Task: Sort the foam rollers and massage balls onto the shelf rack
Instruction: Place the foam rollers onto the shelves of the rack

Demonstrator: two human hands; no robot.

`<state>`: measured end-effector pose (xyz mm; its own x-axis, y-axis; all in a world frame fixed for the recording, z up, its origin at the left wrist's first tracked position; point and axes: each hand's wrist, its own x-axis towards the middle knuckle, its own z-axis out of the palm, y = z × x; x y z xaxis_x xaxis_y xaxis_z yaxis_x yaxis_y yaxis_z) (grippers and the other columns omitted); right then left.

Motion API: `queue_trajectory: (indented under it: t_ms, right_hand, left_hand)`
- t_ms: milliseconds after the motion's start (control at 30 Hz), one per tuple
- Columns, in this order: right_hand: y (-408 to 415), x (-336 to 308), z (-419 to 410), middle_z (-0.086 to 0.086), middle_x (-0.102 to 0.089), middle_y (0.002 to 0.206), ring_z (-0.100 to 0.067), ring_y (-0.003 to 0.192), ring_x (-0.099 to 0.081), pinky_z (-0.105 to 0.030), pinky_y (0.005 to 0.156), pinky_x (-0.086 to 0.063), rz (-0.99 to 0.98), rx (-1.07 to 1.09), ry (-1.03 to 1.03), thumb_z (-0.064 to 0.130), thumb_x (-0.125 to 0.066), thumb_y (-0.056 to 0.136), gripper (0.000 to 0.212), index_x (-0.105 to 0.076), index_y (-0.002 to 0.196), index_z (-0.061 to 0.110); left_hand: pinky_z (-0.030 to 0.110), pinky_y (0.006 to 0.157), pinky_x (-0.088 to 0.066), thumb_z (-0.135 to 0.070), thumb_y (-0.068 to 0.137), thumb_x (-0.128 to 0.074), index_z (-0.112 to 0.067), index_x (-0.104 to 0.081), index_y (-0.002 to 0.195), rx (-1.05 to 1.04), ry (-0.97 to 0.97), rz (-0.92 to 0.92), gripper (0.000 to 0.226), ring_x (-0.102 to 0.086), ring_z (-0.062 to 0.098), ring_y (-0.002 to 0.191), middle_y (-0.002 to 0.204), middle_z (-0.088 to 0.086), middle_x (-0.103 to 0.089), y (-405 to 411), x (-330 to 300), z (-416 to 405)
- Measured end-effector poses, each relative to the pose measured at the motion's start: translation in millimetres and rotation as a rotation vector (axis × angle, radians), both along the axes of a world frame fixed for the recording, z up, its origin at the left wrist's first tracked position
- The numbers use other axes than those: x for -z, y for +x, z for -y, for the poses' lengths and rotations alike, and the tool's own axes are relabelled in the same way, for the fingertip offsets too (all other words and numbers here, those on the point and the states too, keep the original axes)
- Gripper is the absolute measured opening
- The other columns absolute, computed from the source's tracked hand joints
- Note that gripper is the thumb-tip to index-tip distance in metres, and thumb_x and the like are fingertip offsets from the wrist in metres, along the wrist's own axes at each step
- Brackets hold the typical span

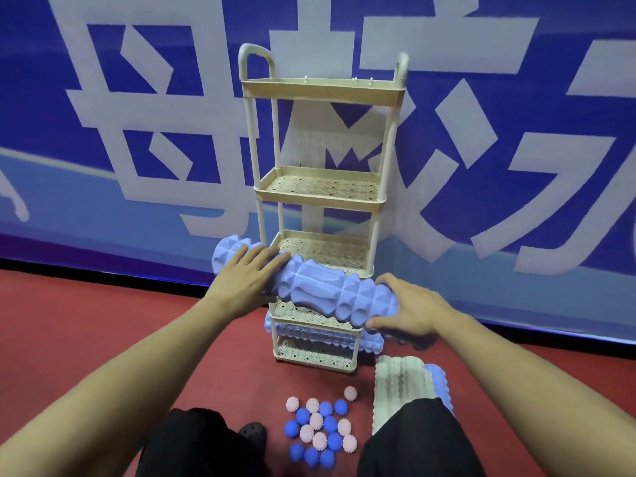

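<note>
Both hands hold a blue roller (320,290) across the rack (321,197) front: left hand (246,280) flat on top, right hand (409,311) gripping its end. Balls (320,430) (pink and blue) lie at 6 o'clock.

Your held blue roller (309,287) covers the front rim of the rack's (320,197) third shelf, and your left hand (246,282) hides part of that roller's middle. The second blue roller (373,342), low in the rack, shows only in pieces behind the shelf rims. Your right knee (413,438) hides the near ends of the grey roller (401,383) and the blue one behind it (438,380). Both forearms run off the bottom edge.
</note>
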<state>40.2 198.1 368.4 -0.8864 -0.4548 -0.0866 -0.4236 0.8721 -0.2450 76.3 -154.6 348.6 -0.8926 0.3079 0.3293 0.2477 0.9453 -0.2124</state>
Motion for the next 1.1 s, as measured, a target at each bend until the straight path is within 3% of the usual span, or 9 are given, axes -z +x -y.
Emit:
queue_trajectory:
  t_ms: [133,267,400,533,733,933,1100]
  right_hand:
    - [-8,38,1,0.019,-0.059,0.113,-0.017,0.102,-0.063,-0.037,0.081,-0.048,0.034,0.046,0.045,0.084,-0.062,0.062,0.08,-0.038,0.127,0.044]
    - [-15,83,-5,0.015,-0.062,0.103,-0.014,0.091,-0.063,-0.035,0.074,-0.047,0.08,0.109,0.12,0.087,-0.057,0.058,0.073,-0.042,0.113,0.042]
    - [-26,123,-5,0.011,-0.063,0.098,-0.016,0.088,-0.063,-0.034,0.073,-0.048,0.153,0.202,0.144,0.088,-0.054,0.057,0.067,-0.034,0.101,0.042]
    - [-38,152,8,0.01,-0.064,0.096,-0.018,0.085,-0.064,-0.035,0.075,-0.049,0.153,0.282,0.133,0.088,-0.053,0.06,0.066,-0.036,0.103,0.041]
    - [-69,178,44,0.005,-0.063,0.098,-0.025,0.088,-0.065,-0.039,0.076,-0.046,0.084,0.311,0.14,0.087,-0.05,0.06,0.069,-0.038,0.101,0.034]
    - [-108,203,82,-0.005,-0.062,0.118,-0.032,0.104,-0.062,-0.04,0.087,-0.046,0.011,0.267,0.172,0.086,-0.054,0.067,0.087,-0.042,0.133,0.03]
    - [-145,226,111,-0.005,-0.061,0.128,-0.033,0.111,-0.062,-0.041,0.088,-0.045,-0.033,0.271,0.186,0.084,-0.056,0.07,0.092,-0.043,0.136,0.02]
  left_hand:
    - [0.054,0.116,-0.031,-0.074,0.083,-0.035,-0.023,-0.035,0.154,-0.139,0.128,0.114,0.087,-0.039,0.03,0.142,0.152,0.006,-0.044,-17,48,1]
    - [0.048,0.122,-0.02,-0.076,0.086,-0.013,-0.027,-0.023,0.158,-0.278,0.25,0.208,0.087,-0.028,0.022,0.148,0.162,0.0,-0.028,-22,104,6]
    - [0.046,0.123,-0.015,-0.073,0.095,-0.026,-0.028,-0.024,0.157,-0.376,0.367,0.274,0.076,-0.024,0.021,0.15,0.164,0.002,-0.024,-20,141,4]
    - [0.048,0.124,-0.014,-0.073,0.095,-0.028,-0.03,-0.026,0.156,-0.407,0.479,0.339,0.075,-0.022,0.021,0.151,0.163,0.002,-0.025,-22,168,0]
    - [0.05,0.124,-0.012,-0.073,0.095,-0.028,-0.03,-0.026,0.156,-0.373,0.476,0.399,0.075,-0.02,0.022,0.151,0.164,0.003,-0.024,-45,189,-6]
    - [0.05,0.124,-0.011,-0.073,0.095,-0.027,-0.032,-0.024,0.156,-0.342,0.478,0.41,0.074,-0.019,0.022,0.152,0.165,0.003,-0.021,-77,205,0]
    - [0.052,0.123,-0.013,-0.074,0.094,-0.029,-0.032,-0.025,0.155,-0.375,0.53,0.419,0.074,-0.022,0.023,0.15,0.164,0.002,-0.023,-91,234,11]
